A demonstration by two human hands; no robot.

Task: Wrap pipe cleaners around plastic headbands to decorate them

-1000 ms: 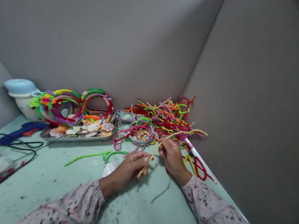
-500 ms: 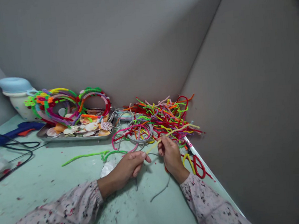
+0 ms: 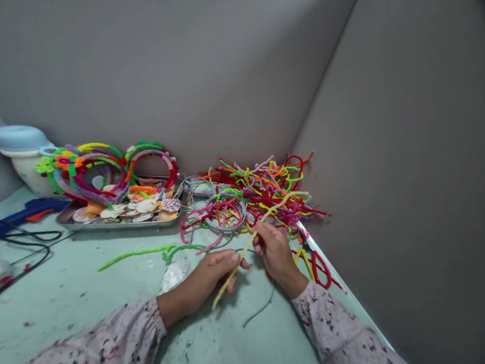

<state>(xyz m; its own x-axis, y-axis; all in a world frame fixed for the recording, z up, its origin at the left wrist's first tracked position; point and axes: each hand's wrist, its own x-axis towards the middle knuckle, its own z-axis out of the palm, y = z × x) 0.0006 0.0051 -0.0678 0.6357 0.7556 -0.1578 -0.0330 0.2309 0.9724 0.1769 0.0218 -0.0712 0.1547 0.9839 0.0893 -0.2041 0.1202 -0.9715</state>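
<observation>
A pale yellow pipe cleaner (image 3: 249, 244) runs slantwise between my two hands. My left hand (image 3: 220, 269) pinches it between thumb and fingers, and its lower end sticks out below the fingers. Farther up, my right hand (image 3: 273, 248) grips the same pipe cleaner, whose upper end crosses in front of a heap of coloured pipe cleaners (image 3: 263, 180). A grey wire (image 3: 261, 309) lies on the table just below my right hand. Light green (image 3: 133, 254) and darker green pipe cleaners lie beyond my left hand.
A metal tray (image 3: 118, 225) holds shells and colourful wrapped hoops (image 3: 89, 156). Left of it are a blue glue gun (image 3: 14, 218), a black cable (image 3: 38, 242) and a blue-lidded container (image 3: 25, 157). Scissors (image 3: 320, 269) lie near the table's right edge, with grey walls behind.
The yellow pipe cleaner has shifted down and left and tilts more steeply; its lower end now shows below my left hand. Both hands remain in nearly the same places.
</observation>
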